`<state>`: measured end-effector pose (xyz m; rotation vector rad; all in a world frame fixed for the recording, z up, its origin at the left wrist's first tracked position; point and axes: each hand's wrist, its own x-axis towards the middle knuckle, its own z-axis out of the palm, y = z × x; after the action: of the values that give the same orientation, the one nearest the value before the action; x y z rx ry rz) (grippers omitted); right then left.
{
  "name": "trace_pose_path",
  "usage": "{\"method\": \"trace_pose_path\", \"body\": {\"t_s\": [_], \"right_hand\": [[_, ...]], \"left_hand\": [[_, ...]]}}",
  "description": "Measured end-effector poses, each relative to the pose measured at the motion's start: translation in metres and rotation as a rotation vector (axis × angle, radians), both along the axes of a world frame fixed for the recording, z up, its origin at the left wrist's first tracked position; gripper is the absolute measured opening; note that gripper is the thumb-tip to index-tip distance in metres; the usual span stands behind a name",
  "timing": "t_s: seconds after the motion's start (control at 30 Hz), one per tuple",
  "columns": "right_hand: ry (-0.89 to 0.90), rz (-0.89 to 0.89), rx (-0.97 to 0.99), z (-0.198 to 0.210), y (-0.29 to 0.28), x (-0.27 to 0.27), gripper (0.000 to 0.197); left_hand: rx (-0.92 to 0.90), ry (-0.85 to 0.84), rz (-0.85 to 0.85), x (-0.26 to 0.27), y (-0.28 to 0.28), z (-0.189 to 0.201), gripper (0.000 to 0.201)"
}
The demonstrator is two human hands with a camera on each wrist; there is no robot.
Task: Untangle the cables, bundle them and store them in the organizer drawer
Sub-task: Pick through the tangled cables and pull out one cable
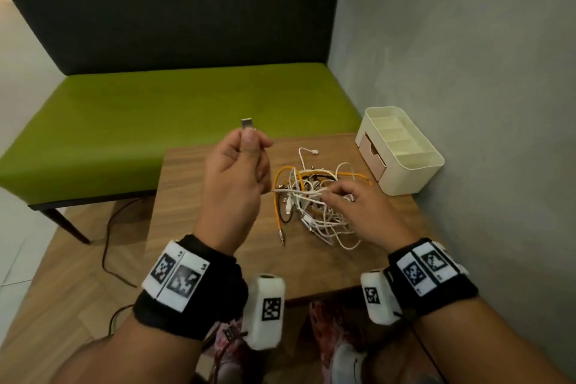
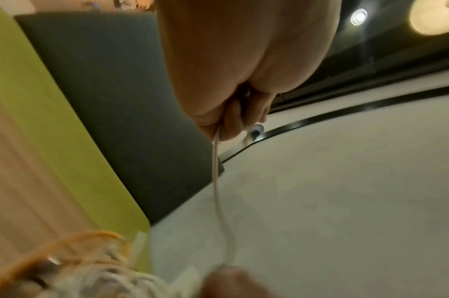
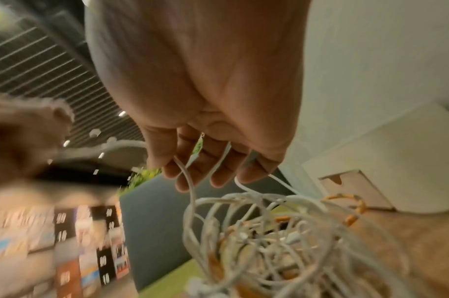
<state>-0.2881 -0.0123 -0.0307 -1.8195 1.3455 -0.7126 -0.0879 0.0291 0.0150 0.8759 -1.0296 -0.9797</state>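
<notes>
Tangled white and orange cables (image 1: pixel 314 196) lay under your right hand's (image 1: pixel 358 206) loosely curled fingers, one white cable (image 1: pixel 293 192) running taut leftward to your left hand's (image 1: pixel 240 171) pinching grip.

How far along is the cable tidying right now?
Barely started. Nothing is bundled or stored: the organizer drawer is closed. The left hand pinches a white cable's USB plug, raised; the right hand fingers the cable tangle on the table. Everything else remains.

Green bench (image 1: pixel 174 109), grey wall (image 1: pixel 467 56), wooden floor (image 1: pixel 62 284)
</notes>
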Motion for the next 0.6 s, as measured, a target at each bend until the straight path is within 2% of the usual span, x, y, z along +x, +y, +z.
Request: {"method": "trace_pose_path", "body": {"t_s": [0.07,0.13,0.23,0.3,0.4,0.5,0.6], "right_hand": [[-0.114,-0.041,0.029,0.005,0.002,0.0,0.011],[-0.181,-0.023,0.022,0.009,0.007,0.008,0.007],[-0.203,0.018,-0.064,0.008,0.009,0.021,0.012],[-0.192,0.026,-0.128,0.006,0.009,0.024,0.017],[-0.197,0.03,-0.159,0.008,0.01,0.021,0.005],[-0.292,0.077,-0.074,0.002,0.01,0.017,0.015],[-0.206,0.078,-0.007,-0.01,0.003,0.014,0.028]], "left_hand": [[0.094,-0.252,0.067,0.004,-0.004,-0.016,0.028],[0.17,-0.48,0.038,-0.001,-0.002,-0.031,0.024],[0.169,-0.623,-0.122,-0.011,0.003,-0.043,0.015],[0.168,-0.663,-0.157,-0.013,0.003,-0.042,0.019],[0.159,-0.7,-0.069,-0.013,0.002,-0.035,0.027],[0.103,-0.684,-0.003,-0.016,-0.001,-0.025,0.029],[0.046,-0.675,0.026,-0.018,-0.005,-0.012,0.03]]}}
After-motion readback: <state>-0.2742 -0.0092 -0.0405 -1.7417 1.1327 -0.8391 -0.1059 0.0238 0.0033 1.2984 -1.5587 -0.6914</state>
